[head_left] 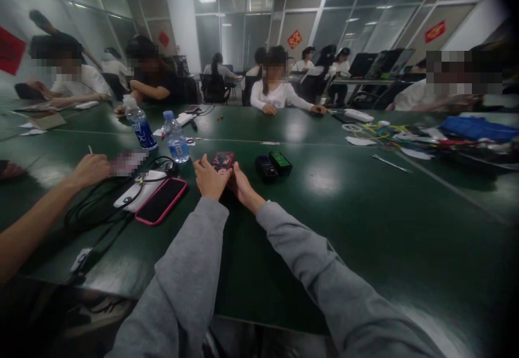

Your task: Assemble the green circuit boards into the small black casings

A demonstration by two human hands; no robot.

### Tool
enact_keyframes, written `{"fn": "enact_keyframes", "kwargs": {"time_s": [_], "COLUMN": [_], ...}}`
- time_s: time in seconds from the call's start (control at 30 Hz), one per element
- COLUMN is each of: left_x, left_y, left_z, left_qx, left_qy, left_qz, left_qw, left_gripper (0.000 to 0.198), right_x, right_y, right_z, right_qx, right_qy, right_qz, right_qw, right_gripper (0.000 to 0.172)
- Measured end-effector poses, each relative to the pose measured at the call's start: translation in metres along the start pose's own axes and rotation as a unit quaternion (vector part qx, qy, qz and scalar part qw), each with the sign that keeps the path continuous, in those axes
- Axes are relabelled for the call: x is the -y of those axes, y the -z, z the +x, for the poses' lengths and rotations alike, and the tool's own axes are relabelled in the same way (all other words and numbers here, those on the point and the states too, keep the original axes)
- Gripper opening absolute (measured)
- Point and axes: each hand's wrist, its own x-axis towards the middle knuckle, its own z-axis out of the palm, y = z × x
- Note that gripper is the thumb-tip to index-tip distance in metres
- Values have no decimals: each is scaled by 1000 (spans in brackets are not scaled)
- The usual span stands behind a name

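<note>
A smartphone with a red edge and a lit picture on its screen [223, 161] is between my two hands, above the green table. My left hand [211, 180] holds its left side, with the fingers bent around it. At its lower right edge, my right hand [245, 187] grips it, with part of the fingers hidden behind the phone. Just right of the hands lie a small black device with keys [266, 167] and a black box with a lit green face [280, 162]. A pink-framed phone with a dark screen [161, 201] lies to the left.
A clear water bottle [177, 140] and a blue-labelled bottle [141, 125] stand left of my hands. Black cables and a white power bank-like block [140, 189] lie near another person's hand [92, 168]. Tangled wires [389, 133] and a thin rod [391, 164] are at right. Several people sit around.
</note>
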Motion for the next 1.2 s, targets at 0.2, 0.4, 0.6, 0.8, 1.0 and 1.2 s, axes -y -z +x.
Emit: {"fn": "enact_keyframes", "kwargs": {"time_s": [0.2,0.4,0.6,0.8,1.0,1.2], "left_x": [11,42,64,67,69,72], "left_y": [-3,-4,0,-16,-23,-28], "left_z": [-7,9,34,33,32,36], "left_qx": [18,56,214,253,248,249], "left_qy": [-1,23,223,276,276,268], "left_qz": [-28,-202,-460,-523,-554,-552], "left_qw": [999,978,833,766,746,749], "left_gripper": [97,75,42,40,37,33], "right_x": [-2,3,9,12,9,10], "right_y": [-12,-7,-8,-9,-7,-10], "right_z": [9,7,-1,-4,-2,-3], "right_qx": [-12,24,67,65,61,66], "right_qy": [-111,-103,-93,-114,-90,-91], "right_qz": [148,173,183,204,169,175], "right_qw": [983,979,976,970,980,978], "right_gripper": [39,41,38,36,35,36]}}
